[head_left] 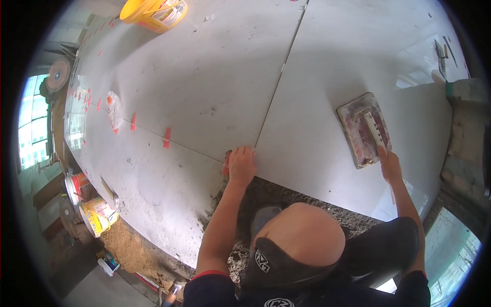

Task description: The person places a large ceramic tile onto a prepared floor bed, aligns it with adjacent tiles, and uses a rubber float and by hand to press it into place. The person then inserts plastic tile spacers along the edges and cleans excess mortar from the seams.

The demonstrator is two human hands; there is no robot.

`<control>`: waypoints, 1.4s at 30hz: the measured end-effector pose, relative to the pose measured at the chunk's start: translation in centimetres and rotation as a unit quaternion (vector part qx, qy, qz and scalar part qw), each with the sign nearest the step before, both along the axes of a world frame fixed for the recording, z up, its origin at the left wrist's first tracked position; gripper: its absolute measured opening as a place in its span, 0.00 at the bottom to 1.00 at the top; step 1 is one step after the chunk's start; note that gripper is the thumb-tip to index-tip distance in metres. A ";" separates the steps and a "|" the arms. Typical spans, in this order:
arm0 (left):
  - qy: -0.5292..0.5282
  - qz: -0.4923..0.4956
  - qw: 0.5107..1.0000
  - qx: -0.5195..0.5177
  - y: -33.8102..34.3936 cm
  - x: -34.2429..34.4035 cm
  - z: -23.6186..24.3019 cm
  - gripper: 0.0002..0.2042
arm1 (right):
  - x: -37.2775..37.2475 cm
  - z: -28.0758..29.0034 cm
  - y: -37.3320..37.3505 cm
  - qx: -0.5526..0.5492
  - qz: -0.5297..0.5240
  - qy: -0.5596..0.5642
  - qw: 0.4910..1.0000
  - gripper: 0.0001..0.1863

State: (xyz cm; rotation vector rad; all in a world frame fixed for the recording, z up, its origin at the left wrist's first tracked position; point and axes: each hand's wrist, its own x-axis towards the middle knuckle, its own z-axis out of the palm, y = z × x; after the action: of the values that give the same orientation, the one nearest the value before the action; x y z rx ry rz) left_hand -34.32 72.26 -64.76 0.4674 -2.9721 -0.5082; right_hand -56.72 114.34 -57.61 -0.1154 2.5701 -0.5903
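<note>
Person kneels on tiled floor, seen from above. Left hand (pixel 241 165) lies flat at near corner where large pale tiles (pixel 204 87) meet, fingers pressed together over red spacer clip (pixel 226 165); whether pinching it, cannot tell. Left arm straight, reaching far. Right hand (pixel 389 165) stretches to right, fingertips touching near edge of dirty float (pixel 364 130), grip loose, not closed round it. Tile likely heavy, stiff, slick, brittle at edges; best pressed flat near corner. Yellow bucket (pixel 153 13) far left; more red clips (pixel 166 137) along joint.
</note>
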 end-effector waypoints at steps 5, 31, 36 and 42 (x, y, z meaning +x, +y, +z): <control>-0.010 0.021 0.999 -0.036 0.8 -0.7 0.6 0.06 | 0.0 -0.1 -0.2 0.029 -0.011 -0.011 0.999 0.38; -0.006 0.011 1.000 -0.006 6.4 -15.1 0.7 0.39 | -7.9 7.6 -8.0 -0.217 -0.227 -0.143 0.939 0.32; -0.023 0.034 0.999 0.007 6.3 -14.6 0.2 0.38 | -5.4 7.2 -7.5 -0.202 -0.208 0.020 0.957 0.31; -0.014 0.018 1.000 -0.019 6.8 -15.1 -0.2 0.38 | -8.2 0.9 -14.6 -0.162 -0.116 0.004 0.980 0.32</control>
State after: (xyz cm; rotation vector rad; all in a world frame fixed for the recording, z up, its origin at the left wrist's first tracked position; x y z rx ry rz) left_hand -49.44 79.02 -64.96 0.5279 -2.9887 -0.4455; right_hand -64.93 99.74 -56.70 0.0753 2.4913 -1.0949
